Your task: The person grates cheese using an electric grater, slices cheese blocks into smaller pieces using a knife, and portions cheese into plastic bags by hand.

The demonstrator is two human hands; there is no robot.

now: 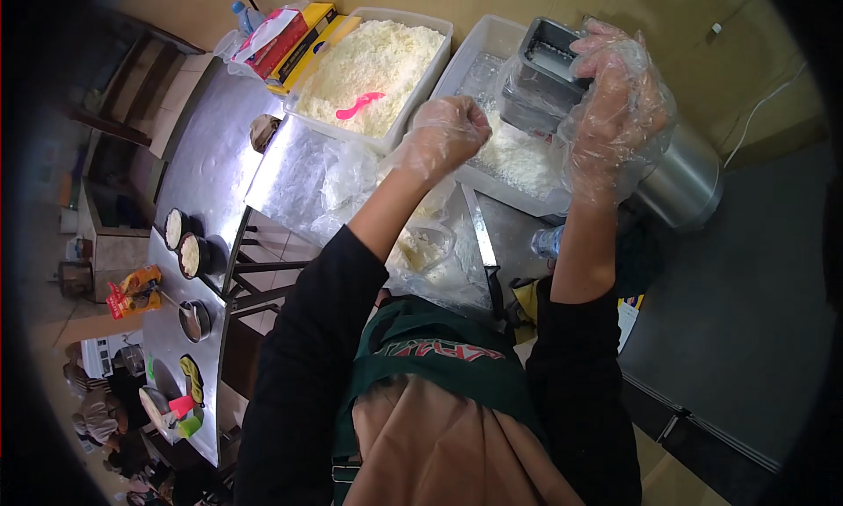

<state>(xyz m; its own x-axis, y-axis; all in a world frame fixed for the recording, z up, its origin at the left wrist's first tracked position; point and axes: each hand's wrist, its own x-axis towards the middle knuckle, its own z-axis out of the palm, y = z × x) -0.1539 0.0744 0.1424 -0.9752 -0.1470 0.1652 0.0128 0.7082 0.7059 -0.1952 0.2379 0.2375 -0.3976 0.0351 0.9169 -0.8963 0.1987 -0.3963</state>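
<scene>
Both hands wear clear plastic gloves. My left hand (446, 130) is closed between the two tubs; whatever it holds, if anything, is hidden. My right hand (615, 89) has its fingers against the side of a stack of grey metal pans (546, 76) at the right tub. Under the pans, the translucent tub (492, 39) has white crumbly material (518, 159) in it. To the left, a second tub (442, 58) is filled with pale grated material (386, 58), and a pink scoop (358, 106) lies on top.
A knife (479, 229) and an open plastic bag (426, 251) lie near my body. A metal canister (685, 181) stands at the right. Yellow and red boxes (303, 45) stand behind the left tub. Bowls (191, 256) sit on the far-left table; people are beyond.
</scene>
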